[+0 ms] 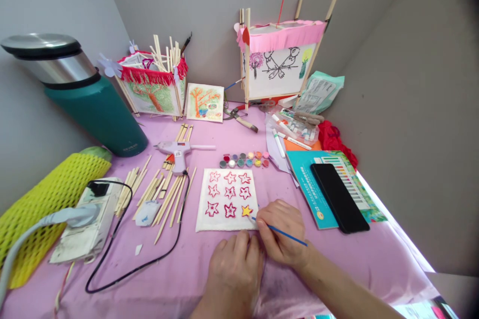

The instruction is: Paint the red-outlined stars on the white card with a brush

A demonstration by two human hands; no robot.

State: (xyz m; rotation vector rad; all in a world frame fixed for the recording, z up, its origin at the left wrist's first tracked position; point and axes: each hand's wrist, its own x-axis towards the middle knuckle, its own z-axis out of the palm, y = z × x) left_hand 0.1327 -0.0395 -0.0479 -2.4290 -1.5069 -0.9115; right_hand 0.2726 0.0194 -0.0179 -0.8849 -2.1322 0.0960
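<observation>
My right hand (283, 232) pinches a thin blue paintbrush (288, 237). The brush tip is close beside a yellow-filled star (246, 211) at the lower right of a white square sheet (217, 224). Several other stars on the sheet, in rows, show dark red outlines with pale middles. Resting at the sheet's lower edge is my left hand (236, 269), its fingers curled in and the fingertips mostly hidden; I see nothing held in it. Beyond the sheet stand two rows of small paint pots (241, 163) in various colours.
Left: a glue gun (178, 152) with a black cord, wooden sticks (174, 198), a power strip (80, 232) and a teal bottle (97, 109). Right: a black phone (339, 197) on a blue booklet (305, 184). Behind: paper lanterns (279, 72), pliers (239, 115) and markers (294, 140).
</observation>
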